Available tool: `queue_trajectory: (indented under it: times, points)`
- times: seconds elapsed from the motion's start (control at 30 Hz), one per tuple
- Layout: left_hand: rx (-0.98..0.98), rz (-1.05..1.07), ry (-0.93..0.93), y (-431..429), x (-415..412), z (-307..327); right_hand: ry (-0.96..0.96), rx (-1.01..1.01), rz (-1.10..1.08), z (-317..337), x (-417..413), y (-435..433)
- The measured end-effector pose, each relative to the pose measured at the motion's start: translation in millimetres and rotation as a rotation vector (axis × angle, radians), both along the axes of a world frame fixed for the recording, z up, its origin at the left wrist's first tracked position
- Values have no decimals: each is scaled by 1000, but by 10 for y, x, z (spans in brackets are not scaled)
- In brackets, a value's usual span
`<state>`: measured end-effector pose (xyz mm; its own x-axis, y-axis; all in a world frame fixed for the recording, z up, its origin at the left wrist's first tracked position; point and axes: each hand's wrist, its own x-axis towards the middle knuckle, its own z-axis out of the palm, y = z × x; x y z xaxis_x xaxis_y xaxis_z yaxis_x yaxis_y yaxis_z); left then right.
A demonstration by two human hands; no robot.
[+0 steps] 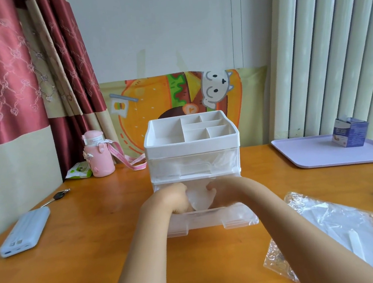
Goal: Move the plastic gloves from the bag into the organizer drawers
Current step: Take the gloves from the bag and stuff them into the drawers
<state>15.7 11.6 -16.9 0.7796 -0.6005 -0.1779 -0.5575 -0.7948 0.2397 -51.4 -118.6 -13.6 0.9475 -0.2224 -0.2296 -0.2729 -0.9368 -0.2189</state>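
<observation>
Desk (78, 254): orange-brown wood with a smooth, faintly glossy top, filling the lower half of the frame.

Wall (159, 30): plain off-white, upper centre. A thin dark vertical line (232, 22) runs down it right of centre.

Wall sheet (154, 103): a cartoon burger and grey cat print on a pale yellow ground, fixed along the base of the wall just above the desk's far edge.

Curtain (3, 67): left of frame, dark red fabric with a stitched diamond pattern and beige bands, hanging in folds.

Vertical blinds (331, 47): right of frame, pale slats, closed.

Lighting: soft, even daylight, with no hard shadows on the desk.
</observation>
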Motion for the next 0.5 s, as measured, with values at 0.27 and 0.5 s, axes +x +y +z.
queue_trajectory:
  times: [0.27, 0.5]
  points:
    - [-145, -17, 55, 94, -227, 342, 59, -40, 13, -107, 201, -24]
    - [104, -90, 95, -5, -340, 316, -62, 312, -145, -103, 129, -100]
